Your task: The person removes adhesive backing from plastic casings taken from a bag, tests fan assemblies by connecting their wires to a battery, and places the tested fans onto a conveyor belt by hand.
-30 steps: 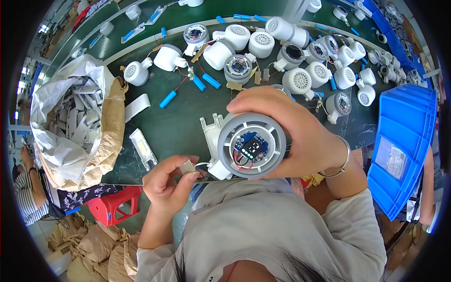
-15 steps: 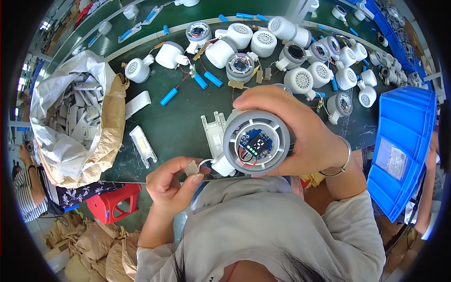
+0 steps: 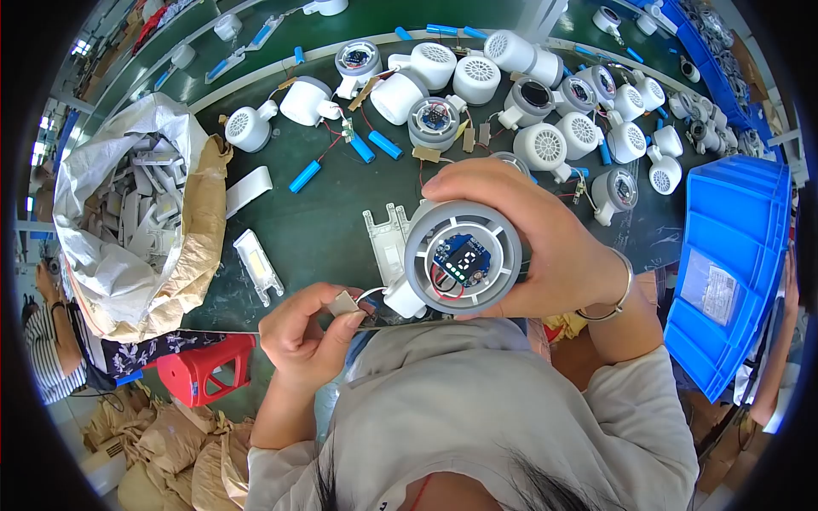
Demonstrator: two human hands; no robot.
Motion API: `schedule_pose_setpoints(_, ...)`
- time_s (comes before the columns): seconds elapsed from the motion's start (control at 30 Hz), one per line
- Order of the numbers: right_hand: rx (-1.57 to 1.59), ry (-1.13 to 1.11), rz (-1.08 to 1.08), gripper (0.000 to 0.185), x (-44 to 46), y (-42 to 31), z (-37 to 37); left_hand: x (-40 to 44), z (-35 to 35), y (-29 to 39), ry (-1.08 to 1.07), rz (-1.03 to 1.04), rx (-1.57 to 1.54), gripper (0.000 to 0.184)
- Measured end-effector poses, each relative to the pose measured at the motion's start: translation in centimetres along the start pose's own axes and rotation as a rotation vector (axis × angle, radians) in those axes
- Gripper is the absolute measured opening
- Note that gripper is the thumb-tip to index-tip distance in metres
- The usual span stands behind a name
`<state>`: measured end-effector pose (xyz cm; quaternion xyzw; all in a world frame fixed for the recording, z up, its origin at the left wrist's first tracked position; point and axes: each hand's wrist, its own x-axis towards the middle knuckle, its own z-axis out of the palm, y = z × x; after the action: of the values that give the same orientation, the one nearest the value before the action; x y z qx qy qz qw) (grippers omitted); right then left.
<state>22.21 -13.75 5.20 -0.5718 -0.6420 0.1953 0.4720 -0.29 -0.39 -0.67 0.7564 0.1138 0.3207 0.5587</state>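
Observation:
My right hand (image 3: 550,234) grips a round white-and-grey fan head (image 3: 416,266), its open face turned up. Inside sits a blue circuit board (image 3: 467,255) with a lit digit display, several lit green dots and red and black wires. My left hand (image 3: 298,334) pinches a small tan rectangular pad (image 3: 343,303) between thumb and finger. A white wire (image 3: 370,292) runs from beside the pad to the fan's white neck (image 3: 404,301). Partly behind the fan head lies a white plastic handle shell (image 3: 388,238) on the dark green table.
Many white fan heads (image 3: 540,146) and blue cylindrical batteries (image 3: 304,176) lie across the table's far side. At left stands a sack (image 3: 204,247) of plastic parts, with another shell (image 3: 258,266) beside it. A blue bin (image 3: 724,255) is at right, a red stool (image 3: 200,370) lower left.
My left hand has shifted slightly left with the tan pad. The lit digit pattern looks different. My right hand keeps its hold on the fan head, almost still.

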Motion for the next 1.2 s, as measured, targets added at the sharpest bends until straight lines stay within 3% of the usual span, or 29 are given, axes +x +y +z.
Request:
schedule_pose_setpoints(0.37, -0.012, 0.002, 0.009, 0.07, 0.0, -0.1, 0.1, -0.2, 0.4, 0.1, 0.029, -0.04, -0.067, 0.025)
schedule_pose_setpoints(0.47, -0.032, 0.028, -0.011, 0.071, 0.0, -0.4, -0.1, 0.2, 0.1, -0.4, -0.012, 0.086, -0.023, 0.029)
schedule_pose_setpoints(0.57, 0.005, 0.058, -0.027, 0.081, 0.0, -0.7, -0.6, 0.8, 3.2, -0.2, 0.21, 0.003, -0.094, 0.032)
schedule_pose_setpoints(0.63, 0.022, 0.106, -0.066, 0.083, 0.4, -0.8, -0.4, 0.2, 3.6, -1.5, 0.155, -0.145, -0.084, 0.032)
schedule_pose_setpoints(0.67, 0.05, 0.121, -0.074, 0.084, 0.7, -0.9, -0.5, 0.2, 3.3, -2.1, 0.029, -0.128, -0.028, 0.031)
schedule_pose_setpoints(0.7, 0.065, 0.143, -0.071, 0.084, 0.8, -0.6, -0.5, 0.2, 3.4, -2.7, 0.022, -0.11, -0.007, 0.028)
schedule_pose_setpoints(0.8, 0.076, 0.189, -0.03, 0.084, 1.1, 0.0, -1.1, 0.9, 3.7, -2.8, 0.094, -0.307, -0.241, 0.023)
schedule_pose_setpoints(0.83, 0.055, 0.191, 0.004, 0.084, 1.2, 0.3, -1.4, 0.8, 3.8, -3.4, 0.135, -0.311, -0.177, 0.022)
schedule_pose_setpoints(0.9, 0.126, 0.123, 0.131, 0.076, 1.1, 2.3, -1.2, 1.7, 4.3, -2.7, 0.102, -0.383, 0.345, 0.02)
schedule_pose_setpoints(1.1, 0.046, 0.079, 0.157, 0.07, 1.1, 5.2, -0.2, 2.7, 4.9, -5.4, -0.103, -0.234, 0.732, 0.018)
schedule_pose_setpoints(1.2, -0.045, -0.011, 0.224, 0.073, 1.0, 5.9, -0.1, 2.5, 4.7, -6.1, -0.166, -0.184, 0.745, 0.019)
